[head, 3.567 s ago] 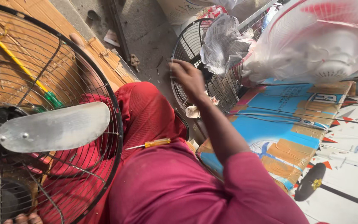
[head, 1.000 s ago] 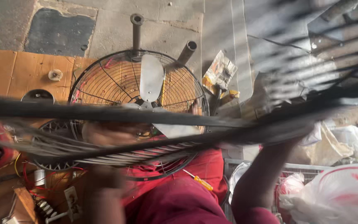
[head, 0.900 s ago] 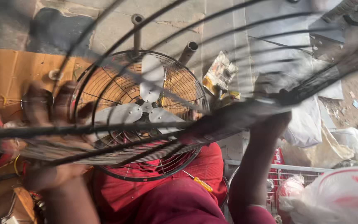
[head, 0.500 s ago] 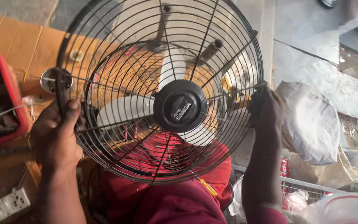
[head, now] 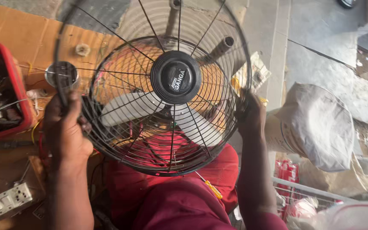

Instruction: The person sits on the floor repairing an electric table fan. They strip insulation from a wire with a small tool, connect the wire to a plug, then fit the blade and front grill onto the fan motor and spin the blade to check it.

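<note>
- Two hands hold a round black wire fan guard (head: 120,140) by its rim, above your lap.
- Your left hand (head: 64,132) has its fingers closed around the rim's left edge; your right hand (head: 250,119) grips the right edge the same way.
- Seen through the wires below: a fan with pale blades (head: 124,113) in its rear cage.
- Keeping the guard level, with its dark centre cap (head: 175,78) over the fan hub, would likely seat it evenly.
- Nearby: a red tool tray (head: 20,91) on your left, a white power strip (head: 3,203), and a yellow-handled screwdriver (head: 211,189).
</note>
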